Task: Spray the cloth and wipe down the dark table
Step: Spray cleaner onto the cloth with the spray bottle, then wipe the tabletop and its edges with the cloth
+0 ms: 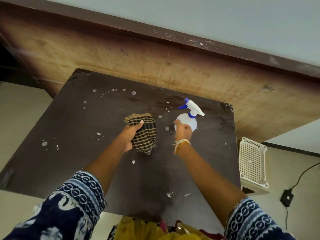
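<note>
The dark table (83, 153) fills the middle of the view, dotted with white drops and smears. My left hand (129, 135) grips a bunched brown-and-black checked cloth (146, 134), held just above the tabletop near its centre. To the right, a white spray bottle (187, 121) with a blue-and-white trigger head stands upright on the table, nozzle pointing left toward the cloth. My right hand (182, 131) is curled round the near side of the bottle's body. A small gap separates cloth and bottle.
A worn brown wooden bed frame or bench (155, 63) runs along the table's far side. A white perforated plastic stool (252, 163) stands at the table's right edge. A black adapter with cable (286, 197) lies on the floor at the right.
</note>
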{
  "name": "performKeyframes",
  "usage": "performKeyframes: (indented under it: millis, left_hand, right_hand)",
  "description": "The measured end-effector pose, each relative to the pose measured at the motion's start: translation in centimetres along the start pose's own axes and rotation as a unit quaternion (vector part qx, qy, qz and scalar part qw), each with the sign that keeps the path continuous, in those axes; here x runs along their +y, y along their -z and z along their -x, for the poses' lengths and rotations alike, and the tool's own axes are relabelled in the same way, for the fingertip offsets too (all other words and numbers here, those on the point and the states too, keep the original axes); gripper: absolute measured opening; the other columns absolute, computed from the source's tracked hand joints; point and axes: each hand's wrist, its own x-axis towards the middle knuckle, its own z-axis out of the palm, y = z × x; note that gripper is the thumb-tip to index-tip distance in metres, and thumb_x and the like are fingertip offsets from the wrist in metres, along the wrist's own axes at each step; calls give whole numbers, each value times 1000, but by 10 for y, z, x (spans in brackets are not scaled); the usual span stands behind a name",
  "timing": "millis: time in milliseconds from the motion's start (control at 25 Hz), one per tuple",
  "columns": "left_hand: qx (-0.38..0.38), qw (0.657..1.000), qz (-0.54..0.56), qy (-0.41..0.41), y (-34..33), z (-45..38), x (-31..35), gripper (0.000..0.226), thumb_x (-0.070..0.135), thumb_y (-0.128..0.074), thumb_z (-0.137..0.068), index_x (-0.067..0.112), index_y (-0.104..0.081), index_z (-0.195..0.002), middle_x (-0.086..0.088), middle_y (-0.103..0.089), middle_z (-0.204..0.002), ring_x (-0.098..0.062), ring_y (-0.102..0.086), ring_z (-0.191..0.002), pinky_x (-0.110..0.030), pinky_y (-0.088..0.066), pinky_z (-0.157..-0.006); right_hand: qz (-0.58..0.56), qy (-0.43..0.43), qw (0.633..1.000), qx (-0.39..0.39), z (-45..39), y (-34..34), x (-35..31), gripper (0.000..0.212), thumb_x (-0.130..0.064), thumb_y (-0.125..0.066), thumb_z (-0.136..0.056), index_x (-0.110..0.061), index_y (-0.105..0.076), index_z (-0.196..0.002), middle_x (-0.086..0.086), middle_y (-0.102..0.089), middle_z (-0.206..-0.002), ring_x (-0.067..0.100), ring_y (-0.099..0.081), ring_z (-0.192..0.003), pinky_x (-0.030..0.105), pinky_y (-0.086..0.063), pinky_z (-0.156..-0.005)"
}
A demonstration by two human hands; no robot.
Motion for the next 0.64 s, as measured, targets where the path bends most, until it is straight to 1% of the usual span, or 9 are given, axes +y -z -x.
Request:
performKeyframes:
  millis: [40, 120, 160, 200, 280, 400, 520, 560, 640]
  left_hand:
    - [2, 1000, 2, -5, 0, 5, -1, 31, 33, -67, -91, 12, -65, -114, -12, -73, -106, -28, -71, -92, -39, -58, -67]
    - [4, 1000, 16, -15, 2, 14, -3, 25, 30, -64, -93, 12, -65, -111, -11, -74, -101, -24, -72, -85, -35, -59, -60]
    - [7, 1000, 20, -22, 4, 17, -5, 24, 28, -63, -94, 11, -65, -111, -11, -74, -99, -24, -72, -82, -35, -59, -60]
    - [13, 999, 18, -30, 7, 20, -8, 23, 26, -62, -95, 9, -64, -111, -12, -73, -100, -24, -72, -82, -35, -59, -62]
    - [28, 999, 1, -46, 15, 24, -12, 22, 24, -62, -96, 8, -64, -111, -17, -71, -108, -27, -70, -87, -38, -58, -70]
    - [64, 997, 5, -37, 31, 27, -19, 34, 28, -66, -92, 8, -62, -120, -17, -69, -115, -33, -68, -101, -47, -56, -85]
    - [90, 995, 5, -38, 53, 26, -14, 44, 32, -72, -87, 8, -60, -121, -15, -68, -116, -32, -66, -105, -49, -54, -93]
    - [93, 995, 1, -41, 62, 23, -11, 45, 31, -73, -86, 8, -60, -122, -14, -68, -117, -30, -65, -106, -48, -53, -93]
    - [89, 995, 9, -48, 84, 15, 0, 44, 27, -72, -88, 5, -60, -124, -14, -67, -119, -29, -65, -106, -45, -54, -89]
  right_hand:
    - [28, -24, 996, -76, 11, -8, 1, 26, -33, -69, -84, -12, -61, -97, 7, -61, -97, 17, -55, -79, 35, -48, -76]
    - [38, -80, 970, -227, 30, -24, 1, 19, -37, -65, -88, -18, -65, -91, 2, -67, -88, 14, -61, -73, 33, -50, -69]
    - [29, -107, 954, -277, 37, -32, 2, 20, -38, -63, -89, -18, -67, -91, 2, -71, -85, 16, -65, -72, 33, -53, -68]
    - [32, -122, 943, -307, 43, -39, 4, 25, -37, -62, -90, -14, -69, -97, 5, -73, -88, 20, -69, -76, 35, -55, -72]
    - [69, -124, 934, -328, 52, -51, 9, 36, -30, -65, -88, -6, -67, -114, 14, -70, -106, 28, -68, -92, 40, -53, -84]
    - [76, -128, 927, -345, 57, -60, 15, 40, -12, -66, -86, 3, -62, -123, 23, -66, -119, 38, -64, -109, 49, -51, -96]
    - [43, -132, 912, -386, 59, -71, 20, 29, -6, -64, -86, 1, -64, -115, 21, -66, -110, 35, -65, -99, 46, -52, -89]
    - [36, -116, 914, -388, 60, -78, 21, 25, -4, -64, -86, -1, -66, -110, 21, -67, -108, 35, -65, -98, 45, -53, -87]
    - [31, -51, 933, -356, 63, -99, 22, 27, -2, -67, -84, -1, -67, -110, 23, -68, -111, 37, -66, -102, 47, -54, -91]
